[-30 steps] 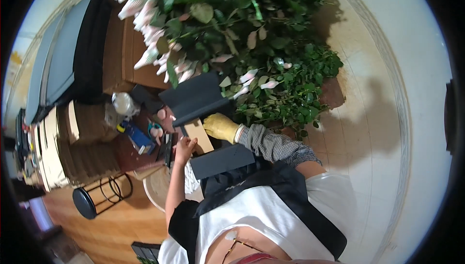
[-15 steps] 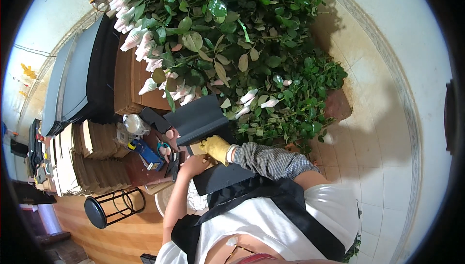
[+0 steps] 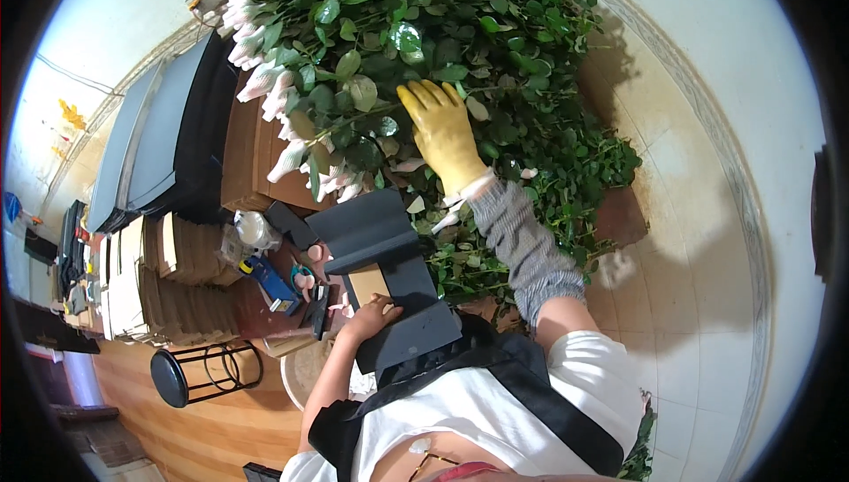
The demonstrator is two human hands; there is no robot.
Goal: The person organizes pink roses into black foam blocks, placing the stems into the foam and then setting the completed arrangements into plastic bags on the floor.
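Observation:
My bare left hand rests on the near end of a tan cardboard strip, fingers stretched over it and the black sheet beneath. That folded black sheet lies in front of me, its far flap raised. My right hand, in a yellow glove, is extended over the large heap of leafy rose stems, fingers apart against the leaves. Nothing I can make out is in it. Flower heads in whitish-pink net sleeves line the heap's left side.
To the left are stacked cardboard pieces, large grey-black sheets and a brown carton. A blue box, teal-handled scissors and a tape roll sit on the work surface. A black stool and a white tub stand lower left.
My right hand has moved from the cardboard strip up and away to the leaves. My left hand stays by the strip, slightly further right, and more of the strip now shows.

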